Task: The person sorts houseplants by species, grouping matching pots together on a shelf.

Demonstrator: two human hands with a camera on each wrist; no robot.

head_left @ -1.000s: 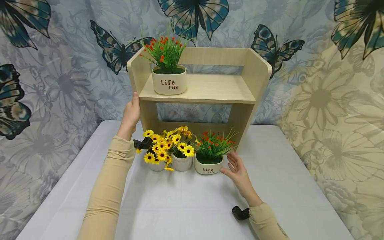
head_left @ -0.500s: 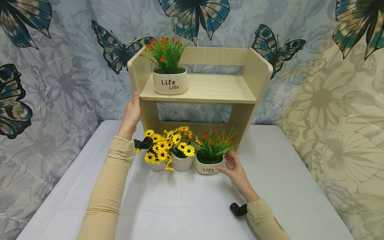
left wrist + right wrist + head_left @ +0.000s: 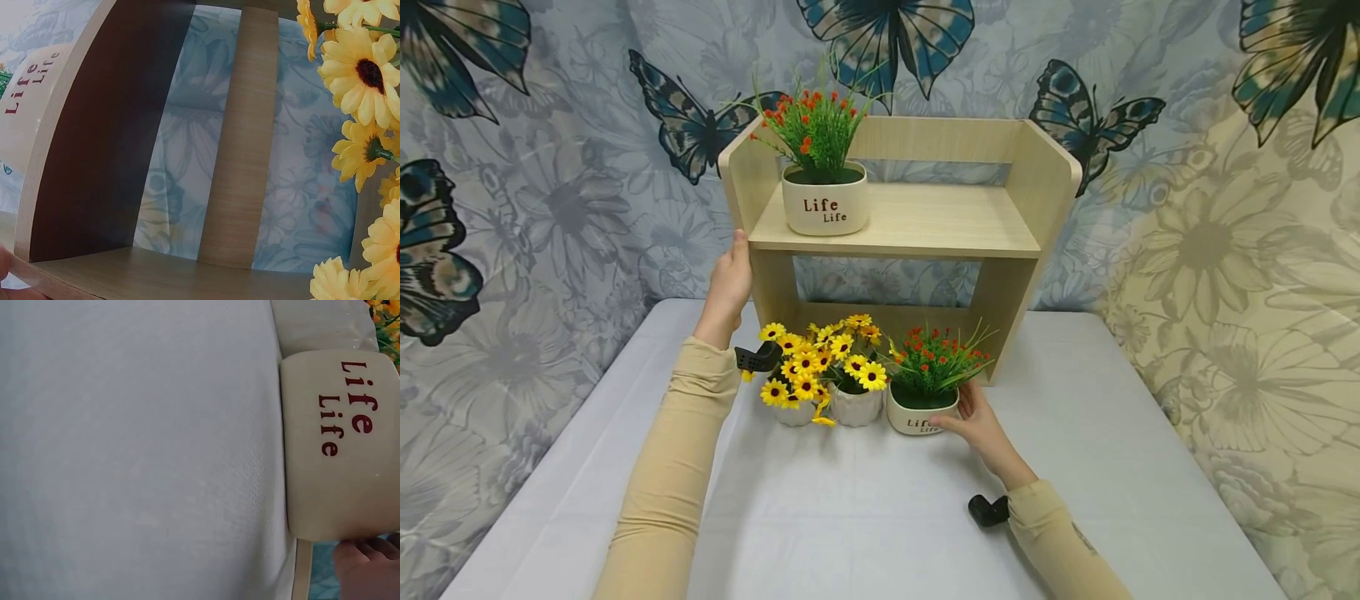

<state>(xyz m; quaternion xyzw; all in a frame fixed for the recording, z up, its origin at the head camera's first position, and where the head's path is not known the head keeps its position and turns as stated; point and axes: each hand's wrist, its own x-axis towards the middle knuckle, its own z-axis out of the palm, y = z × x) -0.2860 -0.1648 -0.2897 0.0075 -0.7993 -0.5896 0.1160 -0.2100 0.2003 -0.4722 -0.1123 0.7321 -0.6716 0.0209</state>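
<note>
My left hand (image 3: 727, 287) grips the left side panel of a light wooden two-tier shelf (image 3: 895, 250). At the right end of the front row, my right hand (image 3: 985, 429) holds a white oval flower pot (image 3: 913, 421) marked "Life Life", with red-flowered grass in it. The thumb lies across the pot's front, and the fingers are partly hidden behind its right side. In the right wrist view, fingertips (image 3: 369, 550) touch the end of that pot (image 3: 337, 481), which stands on the white cloth. A matching potted plant (image 3: 825, 204) stands on the upper tier's left.
Two grey-white pots with yellow flowers, one on the left (image 3: 793, 412) and one in the middle (image 3: 856, 408), stand before the shelf's lower opening. White cloth (image 3: 850, 517) covers the table. Butterfly-patterned fabric (image 3: 1210, 267) hangs behind and at both sides.
My right hand has moved left, from beside the right-hand flower pot to a hold on it, its thumb now over the front. The left hand and shelf have stayed in place.
</note>
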